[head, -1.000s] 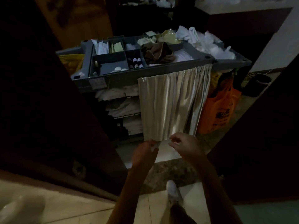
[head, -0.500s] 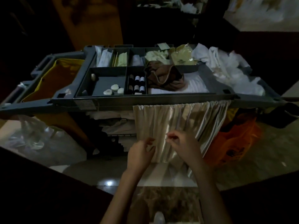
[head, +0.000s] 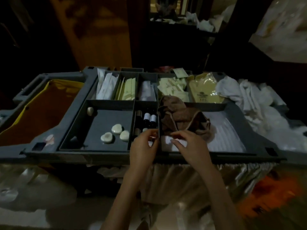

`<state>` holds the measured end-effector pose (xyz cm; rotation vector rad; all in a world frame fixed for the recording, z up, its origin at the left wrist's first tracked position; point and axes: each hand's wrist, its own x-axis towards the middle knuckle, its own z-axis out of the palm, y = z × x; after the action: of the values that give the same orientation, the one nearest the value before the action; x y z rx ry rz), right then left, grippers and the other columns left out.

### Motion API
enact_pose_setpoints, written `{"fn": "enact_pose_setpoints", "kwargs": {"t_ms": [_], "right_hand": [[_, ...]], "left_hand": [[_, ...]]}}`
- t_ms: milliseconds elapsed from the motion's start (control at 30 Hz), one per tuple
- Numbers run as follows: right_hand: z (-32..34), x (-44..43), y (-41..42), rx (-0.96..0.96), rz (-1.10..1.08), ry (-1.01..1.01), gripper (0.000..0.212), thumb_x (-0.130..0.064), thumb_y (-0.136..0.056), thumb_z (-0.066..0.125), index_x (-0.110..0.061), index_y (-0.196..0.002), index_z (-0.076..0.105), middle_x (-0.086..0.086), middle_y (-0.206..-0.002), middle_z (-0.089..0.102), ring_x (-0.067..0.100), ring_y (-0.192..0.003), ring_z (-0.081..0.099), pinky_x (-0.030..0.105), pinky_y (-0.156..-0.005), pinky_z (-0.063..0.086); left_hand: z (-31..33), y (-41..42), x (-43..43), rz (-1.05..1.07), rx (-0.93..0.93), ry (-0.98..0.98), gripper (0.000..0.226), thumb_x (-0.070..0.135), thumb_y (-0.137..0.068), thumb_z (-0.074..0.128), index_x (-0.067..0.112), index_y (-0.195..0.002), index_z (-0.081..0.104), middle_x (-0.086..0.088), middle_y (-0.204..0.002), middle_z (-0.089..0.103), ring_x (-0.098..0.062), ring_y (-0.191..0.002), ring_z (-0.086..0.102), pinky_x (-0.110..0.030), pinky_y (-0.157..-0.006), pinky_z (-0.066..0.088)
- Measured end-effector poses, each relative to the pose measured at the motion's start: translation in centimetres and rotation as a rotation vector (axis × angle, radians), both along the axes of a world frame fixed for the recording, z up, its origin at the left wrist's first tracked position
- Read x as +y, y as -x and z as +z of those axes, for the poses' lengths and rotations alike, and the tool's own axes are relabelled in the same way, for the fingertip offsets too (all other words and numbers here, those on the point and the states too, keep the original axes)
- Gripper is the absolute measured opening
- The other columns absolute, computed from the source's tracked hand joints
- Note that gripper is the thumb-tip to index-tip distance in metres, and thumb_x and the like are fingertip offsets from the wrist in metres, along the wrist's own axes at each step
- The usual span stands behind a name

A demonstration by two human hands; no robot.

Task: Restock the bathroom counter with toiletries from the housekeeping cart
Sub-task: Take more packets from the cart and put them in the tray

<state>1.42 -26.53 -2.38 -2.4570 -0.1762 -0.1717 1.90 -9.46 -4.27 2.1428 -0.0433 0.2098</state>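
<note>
Dim room, brown wooden door (head: pixel 99 30) (shadow-dappled), pale glossy floor (head: pixel 25 218)

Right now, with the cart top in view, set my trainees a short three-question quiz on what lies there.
1. How many round soaps lie clustered together?
2. True or false: the brown cloth lies on the white folded linen.
3. The left hand is at the compartment holding: A. round soaps B. small bottles C. white folded linen

Key: 1. three; 2. true; 3. B
</note>
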Motion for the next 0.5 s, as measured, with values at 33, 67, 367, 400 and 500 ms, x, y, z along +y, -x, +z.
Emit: {"fn": "enact_pose_setpoints", "kwargs": {"t_ms": [33, 67, 367, 400, 500], "right_hand": [[0.4, 0.3, -1.8, -0.010, 0.010, 0.018, 0.020, -0.030, -0.091, 0.065, -0.027, -0.110, 0.067, -0.010, -0.109, 0.066, 0.008, -0.100, 0.059, 0.027, -0.088, 0.049], [0.9, 0.7, -3.6, -0.020, 0.020, 0.031, 0.020, -0.029, -0.090, 0.065, -0.026, -0.110, 0.068, -0.008, -0.109, 0.067, 0.010, -0.100, 0.060, 0.029, -0.087, 0.051], [1.7, 5.2, -15.5, -0.032, 0.094, 0.038, 0.018, -0.025, -0.090, 0.066, -0.025, -0.107, 0.069, -0.007, -0.103, 0.067, 0.007, -0.093, 0.061, 0.018, -0.078, 0.047], [1.7, 5.5, -16.4, -0.037, 0.094, 0.051, 0.017, -0.024, -0.089, 0.066, -0.024, -0.106, 0.069, -0.006, -0.101, 0.067, 0.008, -0.092, 0.061, 0.019, -0.076, 0.047], [1.3, 6.1, -19.2, -0.040, 0.082, 0.091, 0.019, -0.021, -0.090, 0.065, -0.021, -0.109, 0.068, -0.002, -0.105, 0.067, 0.013, -0.094, 0.062, 0.025, -0.077, 0.049]], "left_hand": [[0.1, -2.0, 0.4, 0.015, -0.014, -0.008, 0.024, 0.015, -0.089, 0.062, 0.022, -0.112, 0.066, 0.005, -0.104, 0.070, -0.010, -0.095, 0.064, -0.026, -0.080, 0.052], [0.2, -3.8, 0.9, 0.033, -0.025, -0.009, 0.026, 0.015, -0.089, 0.062, 0.021, -0.113, 0.067, 0.004, -0.104, 0.071, -0.010, -0.095, 0.065, -0.024, -0.079, 0.051], [-0.3, -17.1, 5.8, 0.119, -0.077, 0.089, 0.025, 0.014, -0.090, 0.063, 0.020, -0.114, 0.067, 0.004, -0.104, 0.070, -0.009, -0.094, 0.065, -0.023, -0.078, 0.051], [-0.3, -18.0, 6.0, 0.110, -0.087, 0.101, 0.024, 0.014, -0.090, 0.062, 0.019, -0.113, 0.067, 0.005, -0.104, 0.070, -0.008, -0.094, 0.064, -0.023, -0.079, 0.051], [-0.8, -21.0, 6.5, 0.083, -0.104, 0.073, 0.028, 0.009, -0.087, 0.062, 0.019, -0.113, 0.068, 0.005, -0.106, 0.069, -0.007, -0.096, 0.063, -0.022, -0.081, 0.051]]}}
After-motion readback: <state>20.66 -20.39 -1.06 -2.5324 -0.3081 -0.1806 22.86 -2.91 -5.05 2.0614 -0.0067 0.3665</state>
